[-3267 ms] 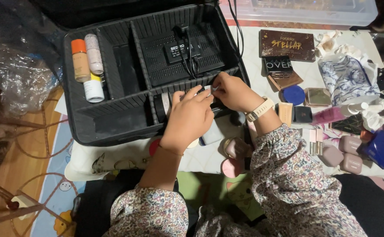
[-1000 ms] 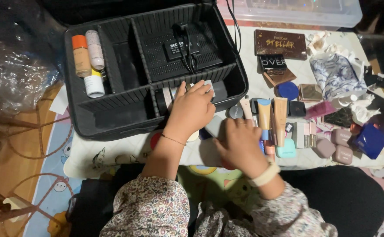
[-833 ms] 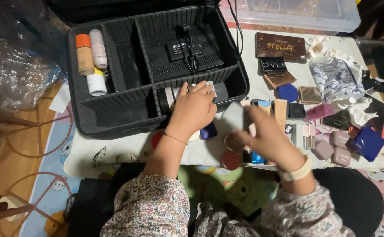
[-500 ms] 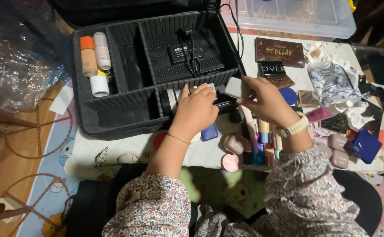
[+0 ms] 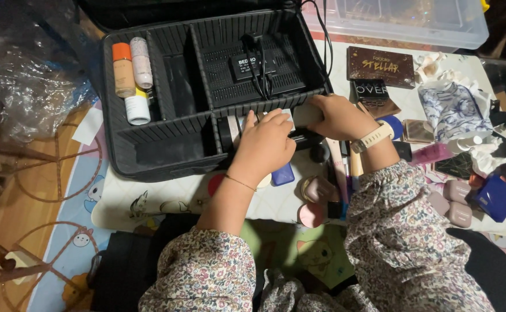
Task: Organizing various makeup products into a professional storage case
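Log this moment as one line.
left hand: resting on organizer case front edge | right hand: gripping a pale flat item at case's front right corner | bottles: left compartment | makeup: scattered on table

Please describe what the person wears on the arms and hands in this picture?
Both arms wear loose sleeves of pale fabric with a small floral print, gathered at the cuffs. The left hand is bare, with a thin gold-coloured bracelet on its wrist. The right hand is bare too, and its wrist carries a wristwatch with a cream-coloured band.
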